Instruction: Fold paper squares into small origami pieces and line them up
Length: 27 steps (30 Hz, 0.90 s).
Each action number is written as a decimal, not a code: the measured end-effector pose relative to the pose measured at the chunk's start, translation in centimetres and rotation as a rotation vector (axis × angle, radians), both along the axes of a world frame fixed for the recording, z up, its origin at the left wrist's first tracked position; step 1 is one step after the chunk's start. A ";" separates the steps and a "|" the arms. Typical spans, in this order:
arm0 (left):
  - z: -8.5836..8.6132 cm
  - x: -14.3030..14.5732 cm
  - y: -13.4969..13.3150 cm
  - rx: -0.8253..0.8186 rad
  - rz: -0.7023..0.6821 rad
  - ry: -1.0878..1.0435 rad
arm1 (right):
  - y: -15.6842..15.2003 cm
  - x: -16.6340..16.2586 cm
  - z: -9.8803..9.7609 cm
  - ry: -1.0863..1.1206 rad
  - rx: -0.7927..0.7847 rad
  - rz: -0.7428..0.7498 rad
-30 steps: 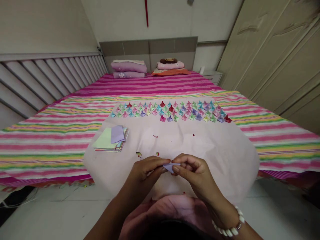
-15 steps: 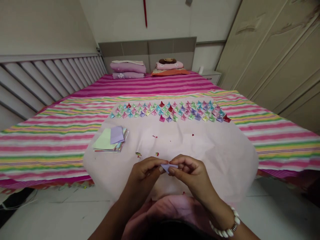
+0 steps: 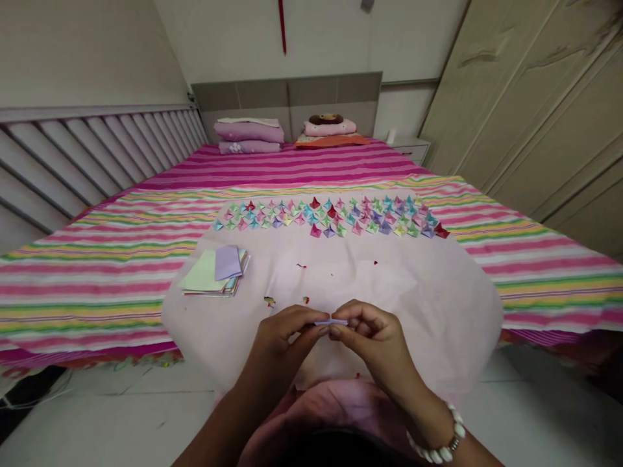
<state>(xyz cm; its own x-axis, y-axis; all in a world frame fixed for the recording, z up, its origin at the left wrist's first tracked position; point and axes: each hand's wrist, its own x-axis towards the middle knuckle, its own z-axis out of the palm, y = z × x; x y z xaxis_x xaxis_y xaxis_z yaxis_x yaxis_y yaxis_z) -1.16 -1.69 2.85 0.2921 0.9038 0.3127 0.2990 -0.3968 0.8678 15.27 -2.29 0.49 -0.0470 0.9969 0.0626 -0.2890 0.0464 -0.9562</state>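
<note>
One small folded lilac paper piece (image 3: 331, 322), pinched from both ends — left hand (image 3: 285, 332) and right hand (image 3: 374, 331), thumbs and fingers closed on it, above the near edge side of the pale cloth-covered tabletop (image 3: 428, 292). By the left edge, stacked pastel paper sheets (image 3: 200, 272); along the far edge — rows of multicoloured folded-paper shapes (image 3: 385, 227).

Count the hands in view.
2: left hand at the left end of the folded purple paper, right hand at its right end, both pinching it. No others visible.
</note>
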 end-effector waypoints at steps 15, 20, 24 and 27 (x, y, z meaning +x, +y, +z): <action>-1.0 0.9 1.4 -0.392 0.063 -0.225 | 1.5 0.7 0.0 -0.056 -0.039 0.075; -1.0 0.8 3.9 -0.508 -0.009 -0.256 | 3.3 0.8 -0.4 -0.040 -0.067 0.088; -2.0 1.3 5.6 -0.562 -0.011 -0.305 | 5.0 0.8 -1.1 0.024 -0.120 0.083; -2.4 1.6 6.8 -0.587 -0.029 -0.294 | 6.3 1.1 -1.6 0.055 -0.177 0.101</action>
